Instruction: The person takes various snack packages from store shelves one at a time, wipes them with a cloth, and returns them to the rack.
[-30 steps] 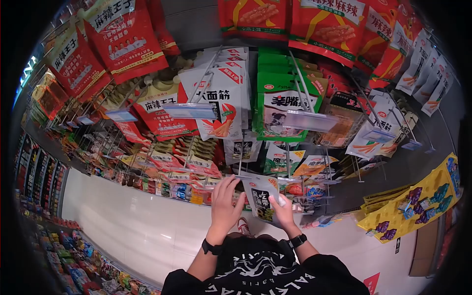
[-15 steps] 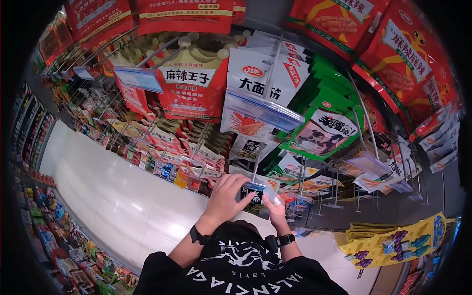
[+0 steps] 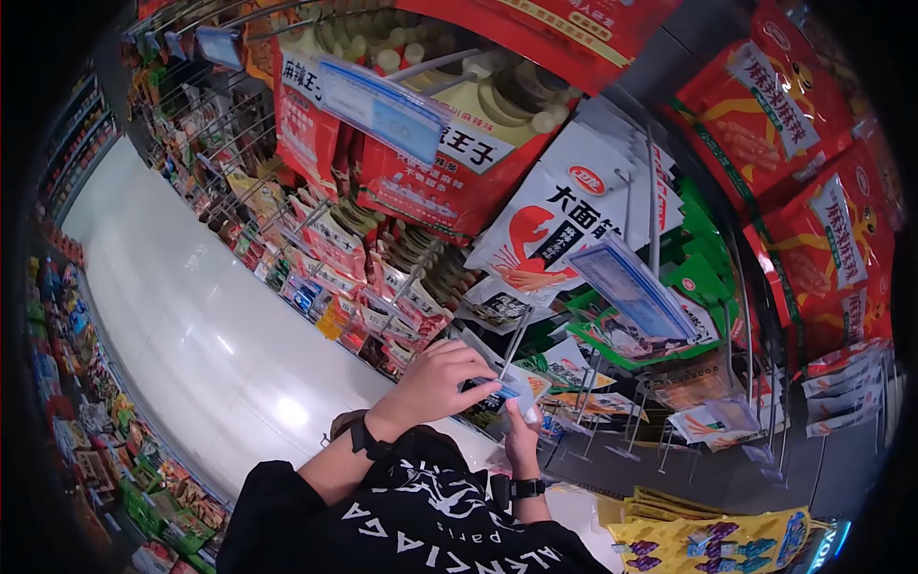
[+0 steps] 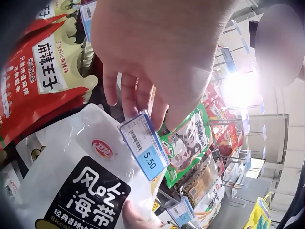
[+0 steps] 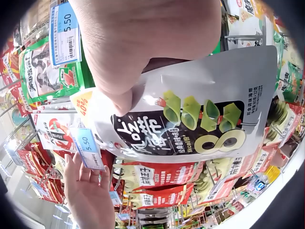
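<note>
Red snack bags (image 3: 765, 105) overhead

The seaweed snack pouch (image 5: 190, 119) is glossy plastic film — white with a black printed panel, smooth, catching a bright highlight near its top edge. The price tag (image 4: 144, 144) is a clear, shiny plastic holder over a matt paper label. The display hooks (image 3: 653, 196) are thin metal wire with a dull sheen. The red snack bags (image 3: 775, 105) hanging above are slick, reflective plastic film, as are the green ones (image 5: 40, 71). The floor (image 3: 201, 354) is smooth, polished pale tile — light glares off it. The person's black shirt (image 3: 421, 521) is matt cloth with white print.
</note>
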